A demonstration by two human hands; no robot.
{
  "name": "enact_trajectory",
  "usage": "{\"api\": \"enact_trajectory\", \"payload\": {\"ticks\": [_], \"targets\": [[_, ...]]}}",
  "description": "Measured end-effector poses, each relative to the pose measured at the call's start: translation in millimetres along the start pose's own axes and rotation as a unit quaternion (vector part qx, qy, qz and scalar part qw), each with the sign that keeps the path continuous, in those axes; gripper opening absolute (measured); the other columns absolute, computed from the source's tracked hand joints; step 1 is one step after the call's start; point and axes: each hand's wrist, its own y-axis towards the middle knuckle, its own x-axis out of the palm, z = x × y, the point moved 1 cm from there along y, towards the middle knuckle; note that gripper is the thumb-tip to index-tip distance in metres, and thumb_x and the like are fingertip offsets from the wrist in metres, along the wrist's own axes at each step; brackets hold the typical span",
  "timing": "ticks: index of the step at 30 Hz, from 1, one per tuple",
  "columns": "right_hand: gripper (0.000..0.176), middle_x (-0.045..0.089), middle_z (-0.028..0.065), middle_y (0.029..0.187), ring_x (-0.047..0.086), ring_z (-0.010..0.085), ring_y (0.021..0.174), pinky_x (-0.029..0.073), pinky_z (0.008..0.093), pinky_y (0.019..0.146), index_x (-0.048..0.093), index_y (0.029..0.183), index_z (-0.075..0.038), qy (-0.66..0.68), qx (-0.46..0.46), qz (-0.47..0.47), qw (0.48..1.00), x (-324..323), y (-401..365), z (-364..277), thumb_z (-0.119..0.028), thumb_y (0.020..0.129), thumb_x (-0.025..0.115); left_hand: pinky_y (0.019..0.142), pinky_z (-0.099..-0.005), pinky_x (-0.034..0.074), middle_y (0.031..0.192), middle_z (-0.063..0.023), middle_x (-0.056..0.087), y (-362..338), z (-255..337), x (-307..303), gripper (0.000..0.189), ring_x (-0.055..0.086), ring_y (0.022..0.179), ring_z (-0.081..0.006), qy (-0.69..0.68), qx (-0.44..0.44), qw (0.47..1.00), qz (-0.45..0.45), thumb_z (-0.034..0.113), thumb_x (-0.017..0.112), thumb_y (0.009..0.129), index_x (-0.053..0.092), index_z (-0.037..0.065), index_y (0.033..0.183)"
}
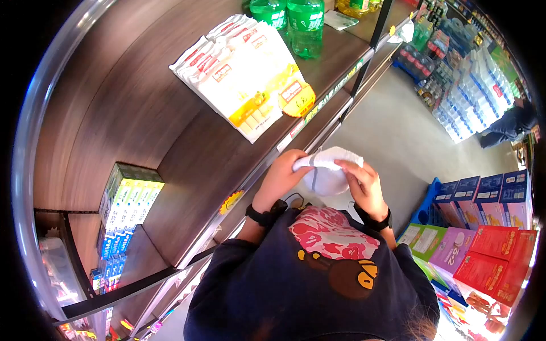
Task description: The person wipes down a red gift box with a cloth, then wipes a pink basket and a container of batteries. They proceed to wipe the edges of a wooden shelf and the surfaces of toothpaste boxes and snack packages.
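A white cloth-like item (329, 179) with a grey stripe hangs between my two hands, in front of my chest. My left hand (284, 173) grips its left edge, fingers closed on it. On the other side, my right hand (364, 184) pinches the item's upper right edge between thumb and fingers. What the item is exactly cannot be told. Just beyond the hands, white and yellow packets (250, 79) lie overlapping on the brown shelf (187, 170), with an orange price tag (297, 99) at their front corner.
Green bottles (306, 28) stand behind the packets. Toothpaste-like boxes (132, 193) are stacked at the left. Red boxes (489, 261) and blue boxes (480, 196) are at the right. Wrapped bottle packs (475, 94) stand across the aisle, beside a person in dark clothes (509, 125).
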Motion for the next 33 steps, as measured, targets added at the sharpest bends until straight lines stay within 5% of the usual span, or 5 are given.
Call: {"api": "enact_trajectory", "payload": {"ticks": [7, 13, 20, 24, 33], "targets": [[0.036, 0.063, 0.0164, 0.105, 0.064, 0.0351, 0.089, 0.054, 0.0403, 0.077, 0.061, 0.119, -0.008, -0.119, 0.01, -0.019, 0.993, 43.8, 18.3, 23.6, -0.003, 0.083, 0.062, 0.072, -0.039, 0.047, 0.094, -0.0176, 0.057, -17.6, -7.4, -19.6, 0.024, 0.059, 0.087, -0.0366, 0.075, 0.046, 0.991, 0.097, 0.007, 0.068, 0.079, 0.057, -0.001, 0.099], [0.05, 0.05, 0.0176, 0.133, 0.046, 0.0351, 0.124, 0.036, 0.0456, 0.106, 0.059, 0.121, -0.005, -0.223, -0.099, -0.12, 0.962, 126.8, 53.3, 37.4, -0.013, 0.074, 0.071, 0.076, -0.0427, 0.051, 0.103, -0.0137, 0.058, -29.4, -25.9, -27.3, 0.024, 0.062, 0.091, -0.0365, 0.234, -0.062, 0.943, 0.227, 0.007, 0.063, 0.082, 0.057, 0.004, 0.105], [0.032, 0.053, 0.014, 0.134, 0.044, 0.0275, 0.13, 0.03, 0.0434, 0.113, 0.067, 0.103, -0.002, -0.197, -0.148, -0.14, 0.959, 167.5, 55.9, 60.1, -0.008, 0.071, 0.062, 0.075, -0.0403, 0.052, 0.105, -0.0117, 0.061, -47.4, -70.8, -17.0, 0.023, 0.063, 0.09, -0.0317, 0.314, -0.026, 0.921, 0.228, 0.013, 0.065, 0.085, 0.06, 0.002, 0.104], [0.036, 0.058, 0.0058, 0.13, 0.052, 0.0233, 0.125, 0.038, 0.0425, 0.108, 0.067, 0.111, -0.011, -0.219, -0.147, -0.145, 0.954, 154.7, 58.2, 69.1, -0.008, 0.076, 0.061, 0.072, -0.0405, 0.051, 0.097, -0.0109, 0.06, -32.6, -64.5, -11.3, 0.017, 0.062, 0.085, -0.0316, 0.315, -0.04, 0.927, 0.2, 0.013, 0.066, 0.084, 0.061, 0.003, 0.095], [0.047, 0.055, 0.0039, 0.134, 0.046, 0.0249, 0.131, 0.034, 0.0461, 0.111, 0.065, 0.119, -0.014, -0.281, -0.084, -0.1, 0.951, 146.3, 59.3, 78.8, 0.002, 0.075, 0.059, 0.063, -0.0387, 0.051, 0.085, -0.0101, 0.054, 6.4, -69.4, 13.3, 0.011, 0.062, 0.077, -0.0274, 0.457, -0.043, 0.875, 0.153, 0.013, 0.064, 0.082, 0.057, 0.005, 0.084]]}}
